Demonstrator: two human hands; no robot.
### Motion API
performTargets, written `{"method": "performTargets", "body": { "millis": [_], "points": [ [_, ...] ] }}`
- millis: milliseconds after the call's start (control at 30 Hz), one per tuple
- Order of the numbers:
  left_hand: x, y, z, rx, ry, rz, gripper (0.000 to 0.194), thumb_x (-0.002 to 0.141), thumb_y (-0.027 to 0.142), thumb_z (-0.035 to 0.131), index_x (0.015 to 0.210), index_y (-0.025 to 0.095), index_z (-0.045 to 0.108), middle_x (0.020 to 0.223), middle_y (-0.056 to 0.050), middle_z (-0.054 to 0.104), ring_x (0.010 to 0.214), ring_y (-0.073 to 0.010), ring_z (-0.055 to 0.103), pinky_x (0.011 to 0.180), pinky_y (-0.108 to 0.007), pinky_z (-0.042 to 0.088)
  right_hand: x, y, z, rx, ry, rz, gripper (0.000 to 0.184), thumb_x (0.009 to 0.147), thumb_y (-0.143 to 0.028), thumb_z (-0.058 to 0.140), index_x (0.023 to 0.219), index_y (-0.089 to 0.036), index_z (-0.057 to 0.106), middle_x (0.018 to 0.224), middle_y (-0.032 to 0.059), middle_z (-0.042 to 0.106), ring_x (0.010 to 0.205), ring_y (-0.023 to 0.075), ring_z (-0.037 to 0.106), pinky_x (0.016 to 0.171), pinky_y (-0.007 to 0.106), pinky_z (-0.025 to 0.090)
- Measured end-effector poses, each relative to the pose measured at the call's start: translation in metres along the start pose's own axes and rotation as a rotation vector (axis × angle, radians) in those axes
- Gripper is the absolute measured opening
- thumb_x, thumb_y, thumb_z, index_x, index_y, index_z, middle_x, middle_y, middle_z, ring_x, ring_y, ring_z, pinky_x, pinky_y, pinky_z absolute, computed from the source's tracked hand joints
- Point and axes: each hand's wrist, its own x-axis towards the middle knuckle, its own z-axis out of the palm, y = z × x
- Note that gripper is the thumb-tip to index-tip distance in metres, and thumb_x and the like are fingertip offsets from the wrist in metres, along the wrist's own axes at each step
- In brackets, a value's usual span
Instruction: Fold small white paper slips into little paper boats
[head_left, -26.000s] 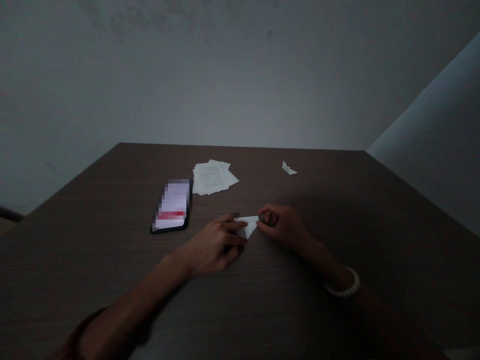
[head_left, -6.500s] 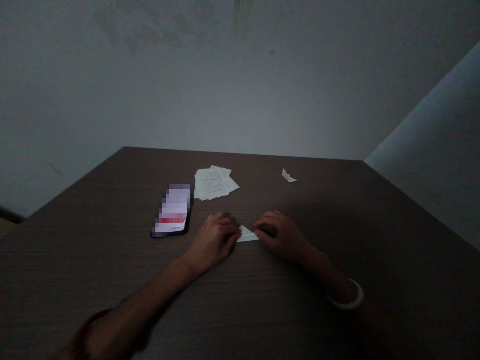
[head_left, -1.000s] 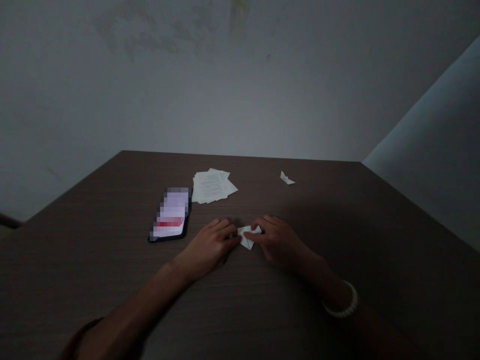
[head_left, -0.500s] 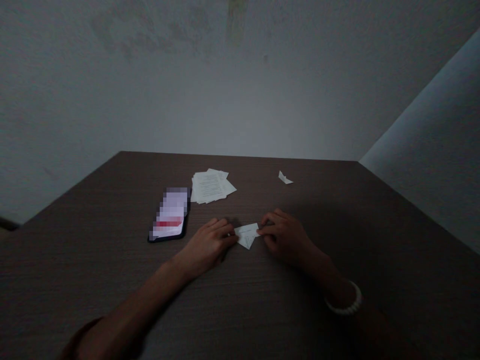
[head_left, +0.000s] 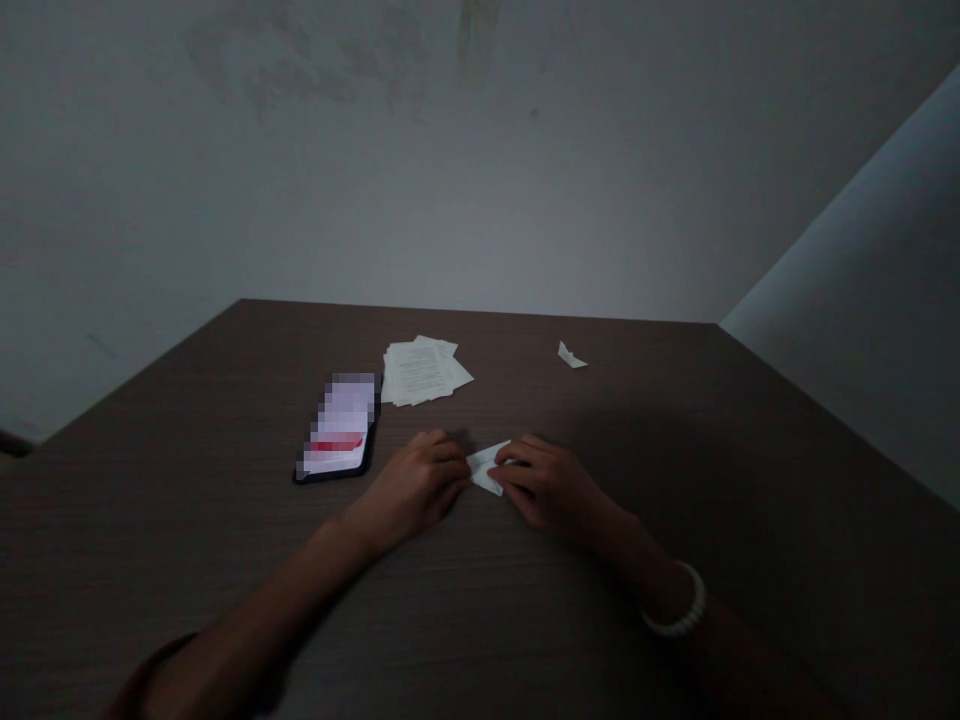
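Note:
A small folded piece of white paper (head_left: 486,468) lies on the table between my two hands. My left hand (head_left: 426,480) is closed at its left corner, thumb and fingertips pinching the edge. From the right, my right hand (head_left: 547,482) reaches over the paper, its fingers bent and gripping the right part, which they partly hide. Faint print shows on the paper. A white beaded bracelet (head_left: 684,605) circles my right wrist.
A phone (head_left: 341,425) with a lit, pixelated screen lies left of my left hand. Behind it is a loose stack of printed paper sheets (head_left: 420,372). A small folded paper boat (head_left: 571,356) sits toward the back right. The brown table (head_left: 300,330) meets a stained wall.
My right hand has moved left over the paper and now covers more of its right side. My left hand keeps its hold at the left corner, nearly in the same place.

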Motion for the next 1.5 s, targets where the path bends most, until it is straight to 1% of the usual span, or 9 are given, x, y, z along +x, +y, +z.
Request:
{"method": "performTargets", "body": {
  "millis": [167,400,567,633,767,933,1200,1367,1500],
  "points": [
    [0.001,-0.001,-0.006,-0.062,0.001,-0.070,0.017,0.090,0.017,0.055,0.084,0.017,0.071,0.090,-0.006,0.064,0.087,-0.0213,0.052,0.078,-0.035,0.042,0.000,0.000,-0.003,0.005,-0.044,-0.018,0.024,0.088,-0.008,0.057,0.106,-0.019,0.069,0.107,0.0083,0.065,0.099,0.0187,0.056,0.083,0.031,0.049],
    [0.000,0.000,-0.005,-0.091,0.025,-0.076,0.017,0.088,0.018,0.056,0.080,0.019,0.071,0.093,-0.006,0.062,0.090,-0.0222,0.051,0.079,-0.036,0.042,0.000,0.000,-0.002,-0.012,-0.063,-0.052,0.031,0.086,-0.004,0.054,0.108,-0.019,0.068,0.109,0.0086,0.064,0.103,0.0193,0.056,0.084,0.032,0.050],
    [0.001,0.004,-0.006,-0.096,0.033,-0.124,0.016,0.087,0.017,0.057,0.079,0.018,0.072,0.091,-0.006,0.061,0.090,-0.0225,0.050,0.080,-0.038,0.041,0.001,0.000,-0.002,-0.002,-0.087,-0.136,0.035,0.083,-0.001,0.056,0.110,-0.020,0.068,0.114,0.0084,0.062,0.108,0.0203,0.054,0.090,0.034,0.049],
    [0.002,0.006,-0.007,-0.092,0.034,-0.151,0.016,0.086,0.017,0.058,0.078,0.018,0.072,0.090,-0.006,0.060,0.090,-0.0228,0.050,0.080,-0.038,0.041,0.002,-0.001,-0.003,-0.008,-0.098,-0.147,0.038,0.080,0.001,0.056,0.110,-0.020,0.068,0.114,0.0084,0.062,0.107,0.0205,0.054,0.089,0.034,0.050],
    [0.002,0.008,-0.008,-0.088,0.048,-0.222,0.011,0.082,0.018,0.061,0.079,0.018,0.072,0.091,-0.006,0.059,0.091,-0.0235,0.049,0.081,-0.039,0.042,0.002,-0.002,-0.003,-0.014,-0.117,-0.134,0.039,0.080,0.001,0.057,0.109,-0.021,0.068,0.113,0.0079,0.063,0.104,0.0201,0.054,0.085,0.033,0.050],
    [0.003,0.007,-0.004,-0.089,0.079,-0.256,0.010,0.081,0.020,0.062,0.081,0.019,0.072,0.095,-0.006,0.058,0.092,-0.0233,0.049,0.082,-0.040,0.043,0.002,-0.002,-0.003,-0.030,-0.119,-0.127,0.043,0.078,0.001,0.056,0.112,-0.022,0.067,0.112,0.0074,0.062,0.102,0.0204,0.054,0.082,0.032,0.049],
    [0.003,0.005,0.000,-0.074,0.119,-0.247,0.010,0.081,0.019,0.063,0.079,0.019,0.072,0.095,-0.007,0.056,0.093,-0.0233,0.049,0.081,-0.039,0.044,0.006,-0.005,-0.004,-0.036,-0.143,-0.122,0.045,0.078,0.000,0.056,0.115,-0.023,0.065,0.110,0.0081,0.061,0.103,0.0207,0.052,0.084,0.034,0.047],
    [0.002,0.003,0.002,-0.091,0.112,-0.268,0.009,0.082,0.018,0.063,0.079,0.019,0.071,0.096,-0.007,0.056,0.093,-0.0240,0.049,0.081,-0.040,0.044,0.009,-0.010,-0.007,-0.085,-0.190,-0.113,0.046,0.076,-0.002,0.058,0.118,-0.022,0.062,0.111,0.0082,0.060,0.102,0.0222,0.050,0.082,0.034,0.046],
    [0.001,0.004,-0.001,-0.119,0.105,-0.272,0.010,0.083,0.016,0.061,0.080,0.018,0.070,0.094,-0.006,0.058,0.093,-0.0234,0.050,0.081,-0.040,0.043,0.012,-0.015,-0.008,-0.130,-0.196,-0.109,0.048,0.075,-0.002,0.058,0.120,-0.020,0.059,0.109,0.0093,0.060,0.099,0.0225,0.049,0.082,0.035,0.045]
  ]
}}
